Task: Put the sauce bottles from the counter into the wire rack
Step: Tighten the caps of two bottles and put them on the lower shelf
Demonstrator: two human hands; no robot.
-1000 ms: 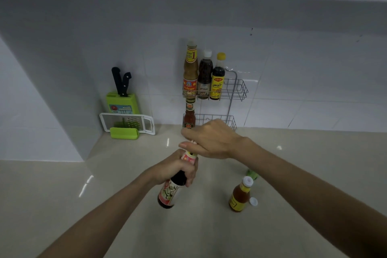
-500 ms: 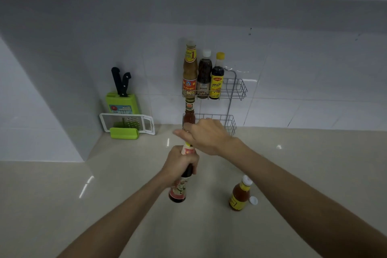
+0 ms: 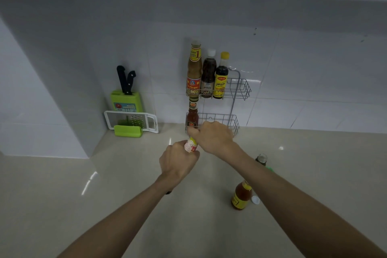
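Note:
My left hand (image 3: 178, 162) grips a dark sauce bottle (image 3: 191, 145) around its neck, hiding most of the body. Over the bottle's top sits my right hand (image 3: 211, 137), closed on the cap. Both hands hover just in front of the two-tier wire rack (image 3: 240, 90) on the tiled wall. Three bottles stand in the upper tier: a tall brown one (image 3: 194, 69), a dark white-capped one (image 3: 208, 73) and a black yellow-capped one (image 3: 221, 75). A red sauce bottle (image 3: 192, 114) stands in the lower tier. On the counter at the right stands an orange bottle (image 3: 241, 195) and behind my right arm a small dark jar (image 3: 261, 159).
A green knife block with two black-handled knives (image 3: 126, 98) and a white grater on a green holder (image 3: 130, 121) stand in the left corner. A small white cap (image 3: 255, 200) lies beside the orange bottle. A wall pillar juts out at the left.
Both hands have carried the dark bottle up and away from me toward the rack, and it has swung from tilted to nearly end-on under my left hand.

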